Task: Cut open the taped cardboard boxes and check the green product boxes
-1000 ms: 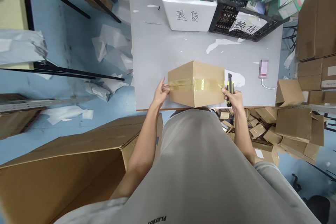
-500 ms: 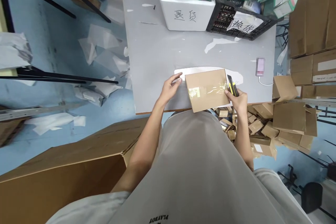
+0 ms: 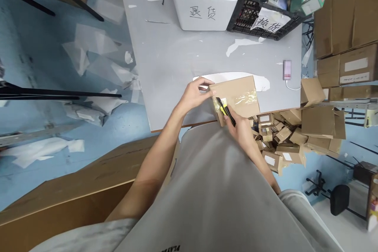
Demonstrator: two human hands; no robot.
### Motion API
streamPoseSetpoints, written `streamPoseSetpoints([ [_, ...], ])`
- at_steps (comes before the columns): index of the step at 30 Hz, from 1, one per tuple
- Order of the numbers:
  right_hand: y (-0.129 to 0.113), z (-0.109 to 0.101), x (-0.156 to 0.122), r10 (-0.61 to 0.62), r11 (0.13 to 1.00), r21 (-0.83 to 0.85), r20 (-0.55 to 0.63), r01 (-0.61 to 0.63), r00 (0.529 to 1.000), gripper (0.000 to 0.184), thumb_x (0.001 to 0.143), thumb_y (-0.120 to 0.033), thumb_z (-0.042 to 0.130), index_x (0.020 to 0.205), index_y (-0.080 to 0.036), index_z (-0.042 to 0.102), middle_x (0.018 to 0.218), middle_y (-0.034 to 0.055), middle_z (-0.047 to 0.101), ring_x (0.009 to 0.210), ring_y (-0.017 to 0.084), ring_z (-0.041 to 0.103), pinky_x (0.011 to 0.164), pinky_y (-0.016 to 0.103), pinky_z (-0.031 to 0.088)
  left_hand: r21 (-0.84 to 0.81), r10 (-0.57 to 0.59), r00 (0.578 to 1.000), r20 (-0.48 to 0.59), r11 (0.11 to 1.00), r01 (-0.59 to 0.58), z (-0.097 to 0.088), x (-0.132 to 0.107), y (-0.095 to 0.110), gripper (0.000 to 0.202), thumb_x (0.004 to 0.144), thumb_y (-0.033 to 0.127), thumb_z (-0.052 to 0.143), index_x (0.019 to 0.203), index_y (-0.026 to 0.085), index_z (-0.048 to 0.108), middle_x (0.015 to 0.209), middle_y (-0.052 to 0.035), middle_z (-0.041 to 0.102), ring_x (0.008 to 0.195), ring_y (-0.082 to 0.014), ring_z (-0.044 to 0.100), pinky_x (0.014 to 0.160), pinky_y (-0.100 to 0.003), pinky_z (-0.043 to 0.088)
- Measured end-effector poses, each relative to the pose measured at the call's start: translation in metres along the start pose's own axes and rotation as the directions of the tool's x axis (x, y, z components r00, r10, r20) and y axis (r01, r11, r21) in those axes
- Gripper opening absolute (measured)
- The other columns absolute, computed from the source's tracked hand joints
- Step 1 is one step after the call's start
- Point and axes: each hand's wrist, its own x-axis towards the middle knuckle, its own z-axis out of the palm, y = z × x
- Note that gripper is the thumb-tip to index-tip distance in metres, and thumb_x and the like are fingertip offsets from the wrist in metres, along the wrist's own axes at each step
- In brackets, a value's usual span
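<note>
A brown cardboard box (image 3: 240, 92) with clear tape across its top sits at the near edge of the table, tilted a little. My left hand (image 3: 193, 93) grips its left end, thumb on the top and fingers behind the upper left corner. In my right hand (image 3: 238, 125) is a black and yellow box cutter (image 3: 226, 111), its tip over the taped left part of the box. Whether the blade touches the tape I cannot tell. Under the box's far side lies a white sheet (image 3: 206, 76).
White bin (image 3: 203, 13) and black crate (image 3: 251, 17) of green boxes stand at the table's back. A phone (image 3: 286, 70) on a cable lies right. Small cartons (image 3: 282, 136) are heaped below right; a large open carton (image 3: 88, 169) stands left.
My right hand has moved left with the box cutter, from the box's right end to over its left part. My left hand, formerly off the box, now holds its left end.
</note>
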Motion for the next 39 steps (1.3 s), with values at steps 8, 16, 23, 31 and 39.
streamPoseSetpoints([
  [8, -0.016, 0.015, -0.003, 0.025, 1.000, 0.010, -0.046, -0.024, 0.999, 0.057, 0.116, -0.031, 0.048, 0.171, -0.021, 0.057, 0.135, 0.0140, 0.086, 0.122, 0.032, 0.084, 0.103, 0.038, 0.064, -0.051, 0.016, 1.000, -0.021, 0.999, -0.017, 0.004, 0.001, 0.003, 0.039, 0.087, 0.047, 0.085, 0.117, 0.022, 0.080, 0.126, -0.0084, 0.081, 0.118, -0.0289, 0.077, 0.099, -0.042, 0.068],
  [16, -0.025, 0.014, -0.012, 0.057, 0.997, -0.053, -0.075, -0.061, 0.996, 0.053, 0.117, -0.030, 0.049, 0.167, -0.019, 0.062, 0.134, 0.0142, 0.086, 0.125, 0.031, 0.082, 0.107, 0.037, 0.061, -0.078, -0.005, 0.999, -0.037, 0.997, 0.002, 0.008, 0.000, 0.000, 0.038, 0.082, 0.041, 0.082, 0.115, 0.021, 0.080, 0.126, -0.0083, 0.082, 0.117, -0.0278, 0.077, 0.096, -0.039, 0.068],
  [23, -0.063, 0.002, -0.007, 0.184, 0.946, -0.282, 0.070, -0.157, 0.980, 0.057, 0.120, -0.024, 0.040, 0.176, -0.016, 0.046, 0.130, 0.0177, 0.085, 0.115, 0.029, 0.084, 0.102, 0.034, 0.059, -0.076, 0.002, 0.998, -0.064, 0.997, -0.007, 0.013, -0.003, 0.000, 0.035, 0.082, 0.038, 0.082, 0.113, 0.021, 0.081, 0.126, -0.0090, 0.081, 0.117, -0.0273, 0.077, 0.094, -0.039, 0.069],
  [31, -0.071, 0.004, -0.016, 0.260, 0.881, -0.445, 0.178, -0.157, 0.949, 0.056, 0.120, -0.020, 0.036, 0.175, -0.015, 0.045, 0.124, 0.0179, 0.086, 0.111, 0.030, 0.085, 0.094, 0.034, 0.062, -0.134, -0.098, 0.986, -0.134, 0.988, 0.080, 0.023, -0.004, 0.002, 0.031, 0.078, 0.025, 0.082, 0.108, 0.019, 0.083, 0.124, -0.0084, 0.083, 0.108, -0.0257, 0.081, 0.099, -0.043, 0.071],
  [39, -0.039, 0.005, -0.047, 0.183, 0.919, -0.374, 0.126, -0.124, 0.975, 0.056, 0.119, -0.027, 0.043, 0.175, -0.019, 0.049, 0.117, 0.0145, 0.088, 0.096, 0.027, 0.085, 0.084, 0.030, 0.061, -0.130, -0.055, 0.980, -0.190, 0.991, 0.030, 0.025, -0.012, 0.004, 0.034, 0.085, 0.032, 0.080, 0.118, 0.020, 0.084, 0.128, -0.0103, 0.082, 0.115, -0.0274, 0.081, 0.104, -0.043, 0.070],
])
